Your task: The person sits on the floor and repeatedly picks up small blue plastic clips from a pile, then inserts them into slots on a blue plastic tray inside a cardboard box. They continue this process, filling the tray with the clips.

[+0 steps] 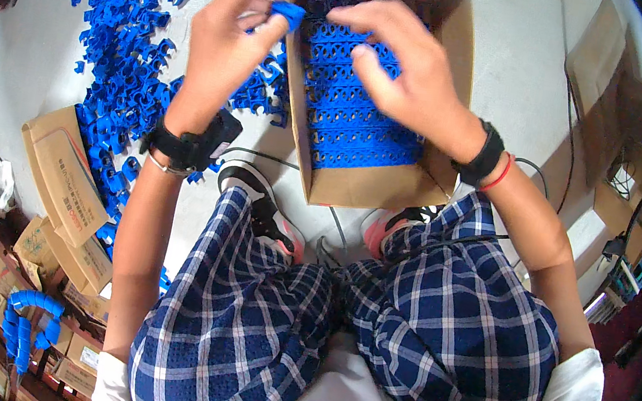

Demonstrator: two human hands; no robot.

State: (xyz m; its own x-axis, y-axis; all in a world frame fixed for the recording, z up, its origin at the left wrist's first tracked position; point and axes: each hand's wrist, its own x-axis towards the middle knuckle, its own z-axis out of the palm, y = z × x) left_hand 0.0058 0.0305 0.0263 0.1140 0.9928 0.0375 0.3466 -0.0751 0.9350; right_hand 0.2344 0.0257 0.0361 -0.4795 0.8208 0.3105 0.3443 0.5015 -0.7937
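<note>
My left hand (233, 39) is closed on a blue plastic pipe clip (289, 15), pinched between thumb and fingers just above the left edge of a cardboard box (375, 190). Inside that box, blue clips (357, 142) lie packed in neat rows. Over the box's right half hovers my right hand (414, 75), thumb and fingers apart with nothing seen between them. Its fingertips are slightly blurred and hide some of the far rows.
A large spread of loose blue clips (125, 53) covers the floor on the left. Cardboard pieces (68, 179) lie beside it. Cartons (86, 352) stand at the lower left, with a joined blue string (25, 324) on them. Cables (564, 143) run along the right, near another open carton (622, 195).
</note>
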